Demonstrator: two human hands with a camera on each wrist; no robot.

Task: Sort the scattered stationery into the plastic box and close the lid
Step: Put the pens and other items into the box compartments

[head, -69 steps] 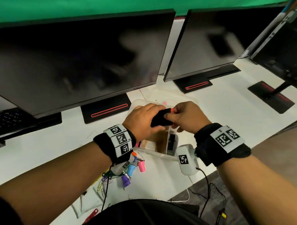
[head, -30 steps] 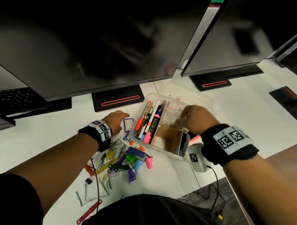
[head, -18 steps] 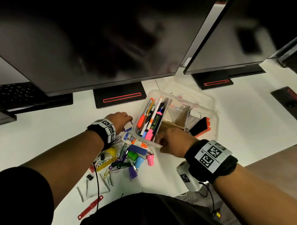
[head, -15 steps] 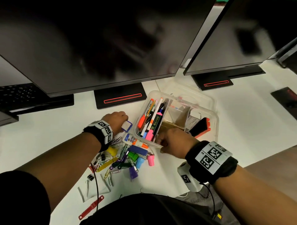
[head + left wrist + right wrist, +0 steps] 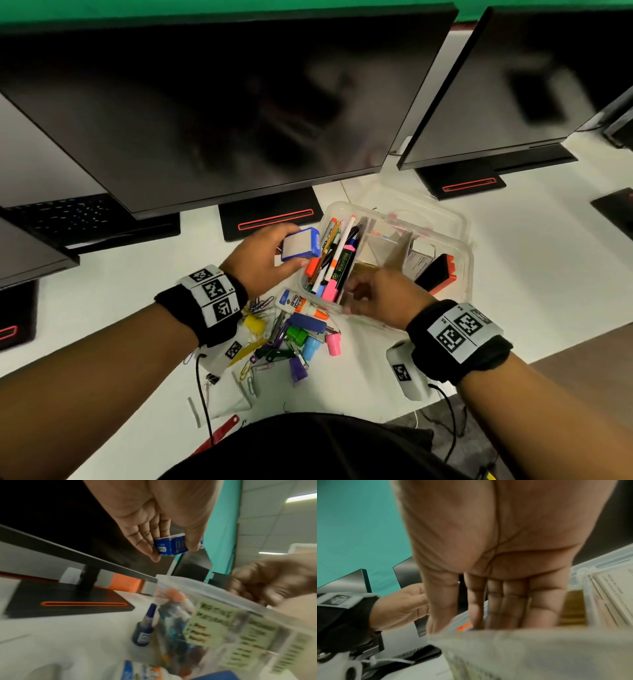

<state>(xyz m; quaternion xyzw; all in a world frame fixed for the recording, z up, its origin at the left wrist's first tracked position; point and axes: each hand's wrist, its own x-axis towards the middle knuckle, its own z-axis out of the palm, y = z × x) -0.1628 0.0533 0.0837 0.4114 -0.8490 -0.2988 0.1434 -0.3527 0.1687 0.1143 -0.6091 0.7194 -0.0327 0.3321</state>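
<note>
Clear plastic box (image 5: pixel 459 294), frame centre, lid off: markers (image 5: pixel 337 260) filed in its left compartment. My left hand (image 5: pixel 263 260) pinches a small blue box (image 5: pixel 300 243) beside its left wall; my right hand (image 5: pixel 387 298), fingers straight, rests inside its near rim. Glue bottle (image 5: pixel 301 303), caps and paper clips (image 5: pixel 260 303) remain scattered lower left. Monitors crowd above; room lies right.

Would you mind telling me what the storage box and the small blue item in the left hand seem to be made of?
Storage box: clear glossy plastic; its contents show through the walls.
Small blue item: probably a printed cardboard carton, with creased edges showing in the left wrist view; the left hand pinches it.
</note>
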